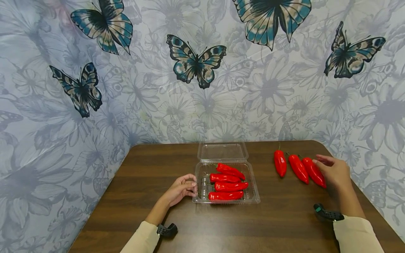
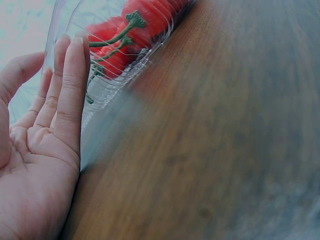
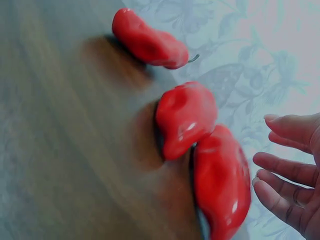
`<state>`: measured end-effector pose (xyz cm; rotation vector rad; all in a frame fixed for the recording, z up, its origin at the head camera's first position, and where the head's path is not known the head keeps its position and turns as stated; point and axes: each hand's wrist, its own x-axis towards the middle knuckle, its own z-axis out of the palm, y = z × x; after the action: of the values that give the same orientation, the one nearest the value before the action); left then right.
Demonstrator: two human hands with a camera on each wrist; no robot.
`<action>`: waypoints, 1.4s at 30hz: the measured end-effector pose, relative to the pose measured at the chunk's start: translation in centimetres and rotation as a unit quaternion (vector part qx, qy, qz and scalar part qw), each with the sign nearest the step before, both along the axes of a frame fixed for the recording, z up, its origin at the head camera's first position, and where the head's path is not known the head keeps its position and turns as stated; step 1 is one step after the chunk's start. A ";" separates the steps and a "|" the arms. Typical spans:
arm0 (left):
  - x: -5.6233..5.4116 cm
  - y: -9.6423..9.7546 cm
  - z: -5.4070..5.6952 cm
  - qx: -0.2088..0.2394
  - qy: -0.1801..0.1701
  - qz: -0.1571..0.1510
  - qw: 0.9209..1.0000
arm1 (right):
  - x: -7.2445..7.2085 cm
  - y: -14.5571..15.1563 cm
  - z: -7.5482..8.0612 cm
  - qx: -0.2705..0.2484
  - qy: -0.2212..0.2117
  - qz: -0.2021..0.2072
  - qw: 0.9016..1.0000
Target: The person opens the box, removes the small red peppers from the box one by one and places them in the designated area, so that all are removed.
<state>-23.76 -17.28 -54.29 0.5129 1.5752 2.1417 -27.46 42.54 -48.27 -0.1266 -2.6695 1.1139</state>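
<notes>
A clear plastic clamshell box [image 1: 252, 182] stands with its lid up, and several red peppers [image 1: 229, 186] lie crosswise inside. At its left wall is my left hand [image 1: 180, 190]. In the left wrist view, the fairly straight fingers [image 2: 73, 85] reach to the plastic, beside green pepper stems. On the right side of the table lie three loose red peppers: a left one [image 1: 280, 163], a middle one [image 1: 298, 168] and a right one [image 1: 314, 172]. My right hand [image 1: 336, 173] is beside the right one, its fingers [image 3: 280, 129] spread with nothing between them.
The brown wooden table [image 1: 142, 182] has rounded back corners and ends against a wall covering [image 1: 269, 105] with flowers and butterflies. The raised clear lid [image 1: 223, 151] leans back near the table's far edge. Dark bands [image 1: 167, 230] circle both wrists.
</notes>
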 end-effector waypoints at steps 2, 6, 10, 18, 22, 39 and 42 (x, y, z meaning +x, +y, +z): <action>0.0 0.0 0.0 0.000 0.000 -0.001 1.000 | 0.1 -0.2 0.5 0.008 0.009 0.001 1.000; 0.0 -0.1 -0.1 0.002 -0.001 -0.001 1.000 | 0.3 -0.7 1.4 0.017 0.035 0.008 0.999; 0.0 0.0 0.0 0.002 0.000 -0.001 1.000 | 0.4 -1.2 2.4 0.019 0.066 0.012 0.998; 0.1 0.0 0.1 -0.002 0.001 -0.001 1.000 | 1.0 -2.9 4.8 0.013 0.109 0.026 0.994; 0.0 0.0 0.2 -0.002 0.000 -0.001 1.000 | 1.5 -4.1 6.1 0.011 0.114 0.041 0.993; 0.0 0.0 -0.1 -0.001 -0.001 0.003 1.000 | 2.7 -9.6 8.4 -0.014 0.164 0.121 0.979; 0.1 0.0 0.0 -0.002 -0.001 0.003 1.000 | 2.9 -10.4 8.5 -0.008 0.162 0.134 0.978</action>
<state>-23.68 -17.28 -54.24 0.5063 1.5819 2.1429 -24.60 32.12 -39.78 0.3898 -2.4302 1.1190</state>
